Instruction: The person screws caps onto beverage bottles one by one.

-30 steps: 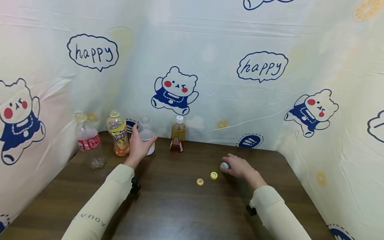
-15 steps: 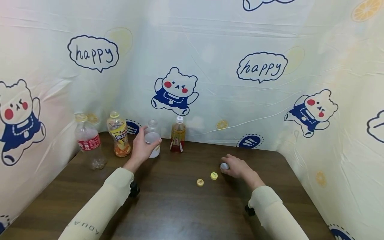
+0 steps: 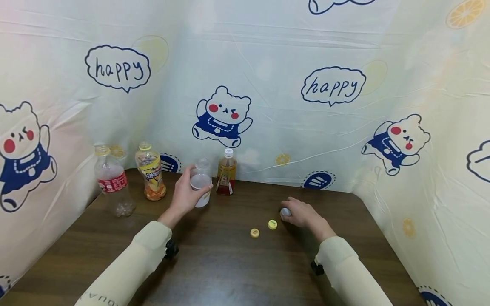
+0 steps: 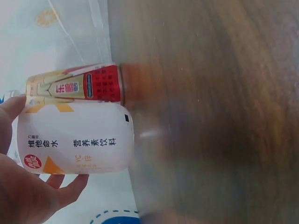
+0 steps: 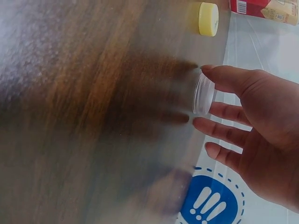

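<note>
My left hand (image 3: 183, 197) grips a clear drink bottle with a white label (image 3: 200, 182); thumb and fingers wrap its sides. Its neck looks uncapped in the head view. The left wrist view shows the label (image 4: 77, 137) with orange marks, overlapping an amber tea bottle (image 4: 105, 84) behind. To the right, my right hand (image 3: 302, 213) pinches a pale, see-through cap (image 5: 203, 95) between thumb and fingers, low over the table; other fingers (image 5: 222, 132) reach past it. A yellow cap (image 3: 272, 224) and a tan cap (image 3: 254, 233) lie left of that hand.
At the left stands a clear bottle with a red label (image 3: 113, 182), beside a yellow-labelled bottle (image 3: 153, 172) with orange contents. The tea bottle keeps its white cap (image 3: 228, 152). A printed cloth (image 3: 275, 127) hangs behind the brown table (image 3: 218, 263).
My left hand has brought the white-labelled bottle rightward and slightly nearer, closer to the tea bottle. The right hand and the caps have stayed put.
</note>
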`<state>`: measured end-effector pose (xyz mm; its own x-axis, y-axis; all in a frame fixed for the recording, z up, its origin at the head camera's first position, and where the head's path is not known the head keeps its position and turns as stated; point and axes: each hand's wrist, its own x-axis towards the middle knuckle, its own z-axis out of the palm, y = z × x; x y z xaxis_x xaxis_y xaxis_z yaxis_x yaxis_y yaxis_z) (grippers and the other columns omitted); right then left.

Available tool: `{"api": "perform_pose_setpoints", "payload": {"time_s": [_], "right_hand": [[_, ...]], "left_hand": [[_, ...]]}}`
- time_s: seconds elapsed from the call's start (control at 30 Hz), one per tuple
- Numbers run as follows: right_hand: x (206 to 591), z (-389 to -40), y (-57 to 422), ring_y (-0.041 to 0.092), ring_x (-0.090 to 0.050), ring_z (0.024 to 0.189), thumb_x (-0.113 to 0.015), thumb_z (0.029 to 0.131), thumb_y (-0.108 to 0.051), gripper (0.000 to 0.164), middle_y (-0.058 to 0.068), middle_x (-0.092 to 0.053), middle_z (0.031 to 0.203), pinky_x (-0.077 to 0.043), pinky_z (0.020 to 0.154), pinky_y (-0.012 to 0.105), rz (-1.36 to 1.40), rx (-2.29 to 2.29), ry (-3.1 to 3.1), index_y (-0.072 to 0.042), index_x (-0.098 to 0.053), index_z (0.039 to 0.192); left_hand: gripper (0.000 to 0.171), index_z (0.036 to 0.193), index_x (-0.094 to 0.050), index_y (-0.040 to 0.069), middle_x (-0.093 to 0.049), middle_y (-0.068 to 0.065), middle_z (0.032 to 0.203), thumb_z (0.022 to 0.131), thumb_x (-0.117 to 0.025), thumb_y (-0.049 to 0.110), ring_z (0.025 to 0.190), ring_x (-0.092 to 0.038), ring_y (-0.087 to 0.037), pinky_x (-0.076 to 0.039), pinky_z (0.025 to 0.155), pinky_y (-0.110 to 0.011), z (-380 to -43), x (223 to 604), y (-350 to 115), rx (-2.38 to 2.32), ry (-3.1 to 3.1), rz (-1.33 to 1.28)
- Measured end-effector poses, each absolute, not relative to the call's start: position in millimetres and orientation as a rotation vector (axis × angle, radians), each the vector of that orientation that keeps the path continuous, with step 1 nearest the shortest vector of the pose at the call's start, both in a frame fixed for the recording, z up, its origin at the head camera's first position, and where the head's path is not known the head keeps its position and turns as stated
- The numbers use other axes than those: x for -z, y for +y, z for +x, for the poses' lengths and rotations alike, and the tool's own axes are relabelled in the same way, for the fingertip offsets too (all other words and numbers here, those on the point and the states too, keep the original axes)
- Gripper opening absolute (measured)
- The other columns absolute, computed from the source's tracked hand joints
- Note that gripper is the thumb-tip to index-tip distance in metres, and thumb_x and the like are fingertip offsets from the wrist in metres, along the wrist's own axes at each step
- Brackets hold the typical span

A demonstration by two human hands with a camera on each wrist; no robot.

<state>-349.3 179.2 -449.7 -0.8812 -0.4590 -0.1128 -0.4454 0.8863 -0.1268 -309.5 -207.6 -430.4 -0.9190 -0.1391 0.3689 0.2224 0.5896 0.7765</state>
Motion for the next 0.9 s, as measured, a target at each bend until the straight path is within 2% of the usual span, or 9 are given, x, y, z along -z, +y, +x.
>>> {"api": "perform_pose_setpoints", "payload": {"time_s": [0.37,0.63,0.9], "right_hand": [[453,-350,176,0.024,-0.055,0.102,-0.068,0.086,-0.031,0.037,0.007,-0.053,0.123,-0.047,0.088,0.049,-0.738,0.129,2.916,-0.016,-0.061,0.119],[454,-350,172,0.022,-0.055,0.097,-0.069,0.086,-0.025,0.029,0.004,-0.056,0.111,-0.047,0.088,0.046,-0.762,0.101,2.921,-0.015,-0.063,0.113],[450,-350,173,0.022,-0.055,0.099,-0.069,0.086,-0.024,0.027,0.005,-0.057,0.108,-0.046,0.090,0.046,-0.775,0.103,2.922,-0.015,-0.060,0.110]], "left_hand": [[0.081,0.141,-0.029,0.017,-0.047,-0.014,0.132,0.078,-0.075,0.040,0.113,-0.052,-0.030,-0.049,0.085,-0.051,-295,425,-191,1.311,-2.508,-0.140],[0.080,0.139,-0.030,0.018,-0.048,-0.012,0.130,0.077,-0.075,0.040,0.111,-0.053,-0.028,-0.051,0.085,-0.049,-289,421,-179,1.322,-2.526,-0.170],[0.079,0.139,-0.032,0.019,-0.048,-0.009,0.129,0.077,-0.077,0.038,0.112,-0.052,-0.027,-0.049,0.087,-0.050,-288,418,-168,1.346,-2.523,-0.202]]}}
